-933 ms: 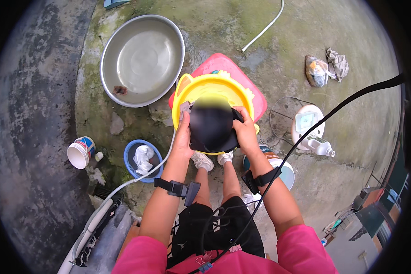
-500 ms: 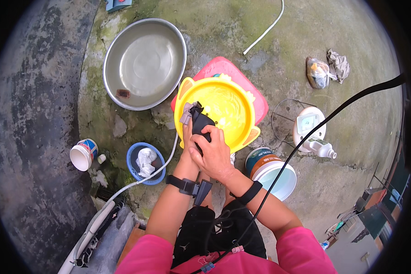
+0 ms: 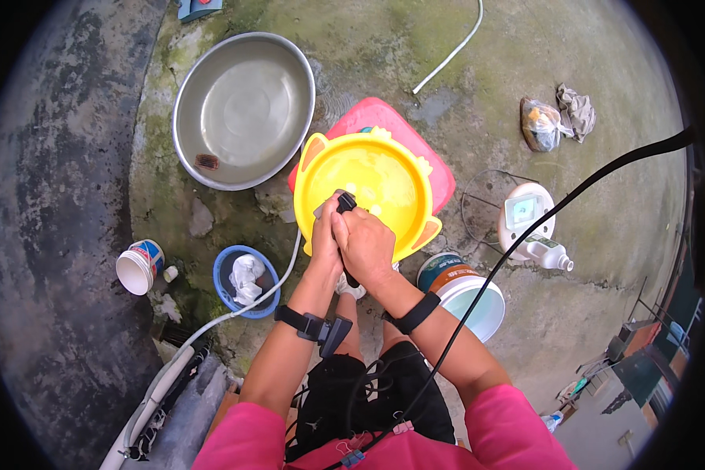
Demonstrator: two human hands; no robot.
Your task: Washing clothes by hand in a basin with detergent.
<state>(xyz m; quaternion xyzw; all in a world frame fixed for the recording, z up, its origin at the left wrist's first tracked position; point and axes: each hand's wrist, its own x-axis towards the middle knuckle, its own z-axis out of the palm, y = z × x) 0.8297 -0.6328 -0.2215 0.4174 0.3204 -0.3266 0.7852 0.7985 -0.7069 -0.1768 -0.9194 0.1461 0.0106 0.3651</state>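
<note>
Over the near left part of a yellow basin (image 3: 424, 188), my left hand (image 3: 324, 239) and my right hand (image 3: 366, 244) are pressed together, both closed around a bunched black cloth (image 3: 346, 202). Only its dark upper end and a bit of grey show above my fingers; a dark strip also shows below my hands. The rest of the cloth is hidden in my grip. Animal-like ears stick out from the basin's rim, and light glints off what looks like water inside. The basin rests on a pink stool-like support (image 3: 372, 112).
A wide metal tub (image 3: 247, 110) with a brown brush-like block (image 3: 207, 161) stands far left. Near left are a blue basin (image 3: 224, 290) with white cloth and a hose (image 3: 293, 262). A bucket (image 3: 486, 313), a white bottle (image 3: 548, 252) and a black cable (image 3: 580, 193) lie right.
My right hand has closed over the black cloth, which is now squeezed into a tighter bundle between both hands. Much less of its black and grey fabric shows.
</note>
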